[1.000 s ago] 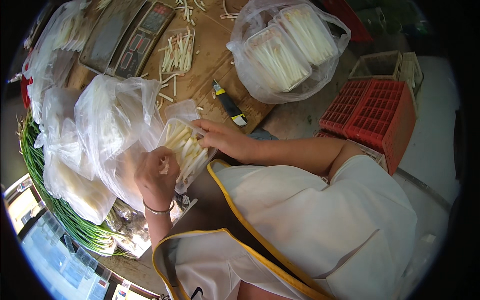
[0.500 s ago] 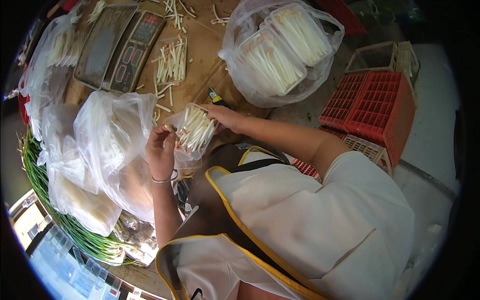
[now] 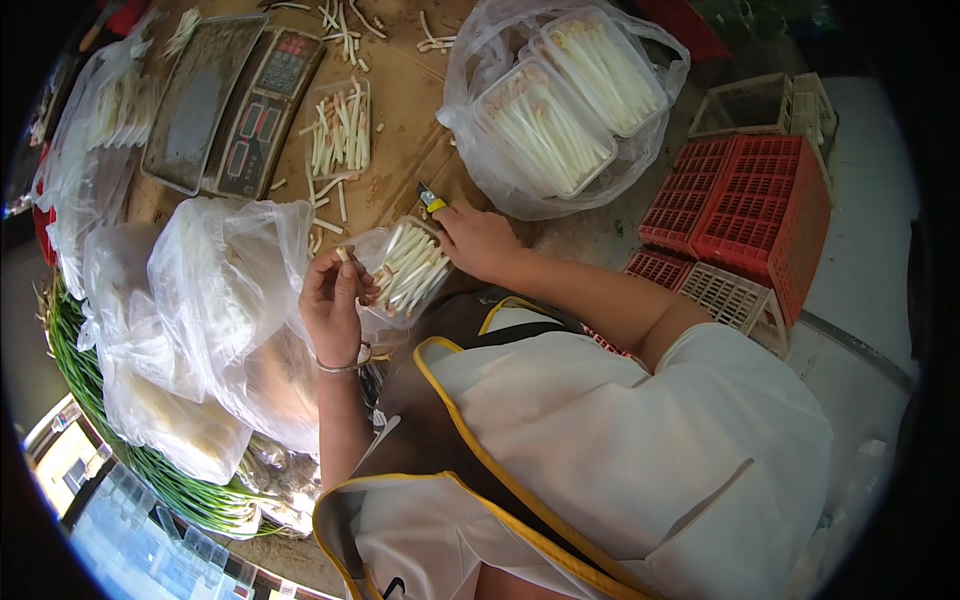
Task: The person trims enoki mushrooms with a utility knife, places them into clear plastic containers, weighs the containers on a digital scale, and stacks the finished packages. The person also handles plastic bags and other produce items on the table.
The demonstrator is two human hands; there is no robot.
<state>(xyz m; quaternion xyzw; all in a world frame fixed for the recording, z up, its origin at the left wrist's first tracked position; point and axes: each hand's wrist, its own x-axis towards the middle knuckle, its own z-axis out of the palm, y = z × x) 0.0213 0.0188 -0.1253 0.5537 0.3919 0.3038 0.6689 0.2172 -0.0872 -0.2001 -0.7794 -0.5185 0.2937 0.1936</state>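
Note:
My left hand (image 3: 330, 300) pinches a short white stalk piece (image 3: 344, 254) at the left of a clear plastic tray (image 3: 408, 262) filled with pale cut stalks. My right hand (image 3: 485, 245) is at the tray's upper right corner, curled over the black-and-yellow utility knife (image 3: 433, 200); whether it grips the knife or the tray is hidden. Above lies another small tray (image 3: 340, 130) of cut stalks, with loose pieces around it.
Plastic bags (image 3: 205, 295) lie left, beside long green stalks (image 3: 120, 445). A digital scale (image 3: 255, 120) is at the upper left. A bag (image 3: 465, 110) holds two filled trays (image 3: 545, 130). Red crates (image 3: 750, 215) are stacked on the right.
The tray has tilted and shifted right from a second ago. My left hand now lifts a piece at its side; my right hand has moved up onto the knife's area, hiding most of its handle.

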